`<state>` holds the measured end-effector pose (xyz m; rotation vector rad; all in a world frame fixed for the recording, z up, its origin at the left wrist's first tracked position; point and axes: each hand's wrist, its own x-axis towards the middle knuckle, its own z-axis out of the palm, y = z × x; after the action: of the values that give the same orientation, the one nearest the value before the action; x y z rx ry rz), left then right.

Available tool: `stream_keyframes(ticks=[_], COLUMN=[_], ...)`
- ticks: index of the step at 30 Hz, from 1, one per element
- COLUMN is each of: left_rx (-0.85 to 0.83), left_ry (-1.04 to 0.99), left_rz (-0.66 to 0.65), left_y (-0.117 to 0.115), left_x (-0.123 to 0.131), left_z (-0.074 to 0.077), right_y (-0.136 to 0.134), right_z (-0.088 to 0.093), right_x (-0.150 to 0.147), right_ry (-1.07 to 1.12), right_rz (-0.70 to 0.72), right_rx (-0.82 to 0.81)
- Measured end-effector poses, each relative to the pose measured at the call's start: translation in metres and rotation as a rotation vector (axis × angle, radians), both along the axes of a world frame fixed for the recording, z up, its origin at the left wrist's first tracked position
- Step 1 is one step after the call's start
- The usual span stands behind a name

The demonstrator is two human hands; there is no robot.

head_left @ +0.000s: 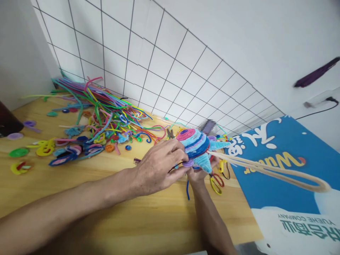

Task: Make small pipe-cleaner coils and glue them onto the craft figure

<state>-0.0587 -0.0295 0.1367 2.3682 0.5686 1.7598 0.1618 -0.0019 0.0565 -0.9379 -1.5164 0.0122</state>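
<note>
The fuzzy craft piece (196, 142) is banded in pink, pale blue, lavender and dark blue; its cord loop (321, 185) is coloured cream. The white wall panel (117, 46) is ruled with a black grid, and the blue board (273, 193) is lettered in white and yellow.

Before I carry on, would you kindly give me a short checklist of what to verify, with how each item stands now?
1. Left hand on the striped piece: ok, its fingers are against the side.
2. Right hand gripping firmly: cannot tell; it is beneath the piece and partly hidden.
3. Purple coil fixed to the piece: cannot tell; it sits at the left hand's fingertips.
4. Beige cord out of the fingers' way: ok, its loop stretches off to the right.
5. Scissors blades closed: cannot tell; only the handles show clearly.
6. Fuzzy stems sorted: not ok, they lie in a mixed heap.
</note>
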Motion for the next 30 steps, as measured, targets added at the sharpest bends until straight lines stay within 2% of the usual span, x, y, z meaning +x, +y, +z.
stream_keyframes(ticks=[3, 5, 12, 19, 27, 30], left_rx=[-0.001, -0.003, -0.002, -0.005, -0.003, 0.001], left_ry=[-0.006, -0.009, -0.004, 0.001, 0.012, 0.013], left_rz=[-0.008, -0.01, -0.009, 0.009, 0.013, 0.016], left_y=[0.0, -0.0002, -0.001, -0.0008, -0.0005, -0.0004], left_x=[0.0003, 0.0004, 0.0005, -0.0003, -0.0009, -0.001], left_z=[-0.0007, -0.0007, 0.0008, 0.0004, 0.0012, 0.0013], right_y=[-0.0007, -0.001, -0.0009, -0.0009, -0.0008, -0.0001], right_z=[0.0096, 0.0122, 0.0075, 0.0087, 0.0055, 0.0047], right_x=[-0.0048, -0.0061, -0.0029, -0.0037, -0.0027, -0.0024], right_ry=[-0.026, -0.036, -0.005, -0.038, 0.003, 0.002], right_rz=[0.008, 0.016, -0.038, 0.014, -0.026, -0.012], right_rx=[0.151, 0.18, 0.105, 0.124, 0.054, 0.073])
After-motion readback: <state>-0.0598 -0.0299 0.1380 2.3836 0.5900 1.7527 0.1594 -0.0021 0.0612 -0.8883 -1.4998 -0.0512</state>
